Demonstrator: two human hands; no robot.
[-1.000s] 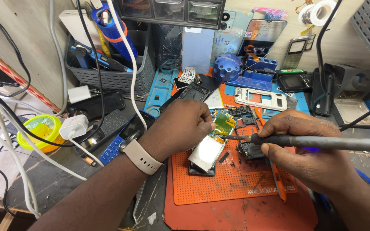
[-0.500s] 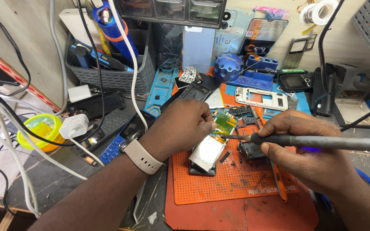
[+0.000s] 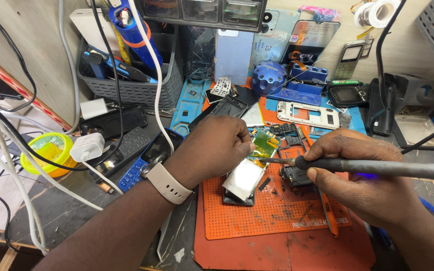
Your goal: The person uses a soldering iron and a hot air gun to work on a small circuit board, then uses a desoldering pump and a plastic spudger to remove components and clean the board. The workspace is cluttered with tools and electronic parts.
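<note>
My left hand [image 3: 217,148], with a pale watch band on its wrist, rests fingers-down on a small green circuit board [image 3: 265,143] and steadies it over an orange perforated mat [image 3: 277,216]. Below the board lies a small opened phone with a shiny screen panel [image 3: 244,179]. My right hand [image 3: 365,180] grips a dark soldering iron [image 3: 372,166] like a pen. The iron's tip touches the lower edge of the board next to my left fingertips.
A white phone frame [image 3: 307,114], a blue round holder [image 3: 268,78] and loose phone parts lie behind the mat. A grey basket [image 3: 126,85] of tools stands back left. A yellow bowl [image 3: 51,150], a white charger [image 3: 87,146] and cables crowd the left side.
</note>
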